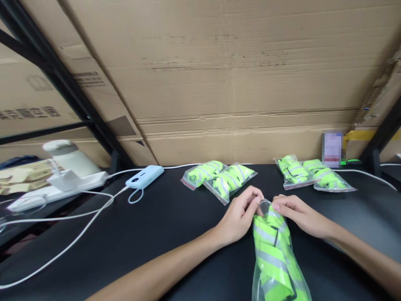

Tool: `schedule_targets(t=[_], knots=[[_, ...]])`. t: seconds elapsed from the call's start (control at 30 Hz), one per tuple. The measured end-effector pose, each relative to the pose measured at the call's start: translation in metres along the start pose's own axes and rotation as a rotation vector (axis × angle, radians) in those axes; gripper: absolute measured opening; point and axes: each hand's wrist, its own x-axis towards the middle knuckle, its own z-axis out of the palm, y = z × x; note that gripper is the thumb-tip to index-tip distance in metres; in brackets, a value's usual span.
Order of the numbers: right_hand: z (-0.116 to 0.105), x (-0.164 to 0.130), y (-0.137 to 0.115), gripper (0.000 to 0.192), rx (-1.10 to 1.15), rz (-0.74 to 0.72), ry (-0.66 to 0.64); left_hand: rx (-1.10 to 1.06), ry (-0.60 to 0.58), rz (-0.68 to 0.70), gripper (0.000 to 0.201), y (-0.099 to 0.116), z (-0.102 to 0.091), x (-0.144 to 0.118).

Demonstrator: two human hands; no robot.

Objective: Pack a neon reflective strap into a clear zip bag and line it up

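A clear plastic bag (275, 259) with yellow-green and silver reflective straps inside lies on the black table, running toward me. Its far end is pinched on both sides. My left hand (241, 215) is closed on the left edge of that end, thumb against fingers. On the right edge, my right hand (297, 211) grips the plastic in the same way. Between the two hands the end of the bag looks rounded and slightly parted. Beyond my left hand lies a similar filled bag (230, 179), overlapping another bag (203, 173).
Two more filled bags, a left one (294, 171) and a right one (328, 175), lie at the back right. A light blue power bank (145, 176) has a white cable (94, 213) crossing the table. At left are a power strip (28, 200) and a pale bottle (72, 159). Cardboard (232, 83) walls the back.
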Motion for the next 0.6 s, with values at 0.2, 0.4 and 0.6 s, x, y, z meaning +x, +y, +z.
schedule_targets(t=[0.2, 0.4, 0.6], knots=[[0.001, 0.000, 0.000, 0.046, -0.051, 0.008, 0.008, 0.086, -0.055, -0.013, 0.027, 0.003, -0.004, 0.000], [-0.001, -0.003, 0.002, 0.042, -0.188, -0.030, 0.052, 0.228, -0.165, -0.018, 0.030, 0.006, -0.013, 0.002], [-0.008, -0.004, 0.003, 0.041, -0.142, 0.007, 0.005, 0.267, -0.139, 0.054, 0.024, 0.004, -0.012, 0.000]])
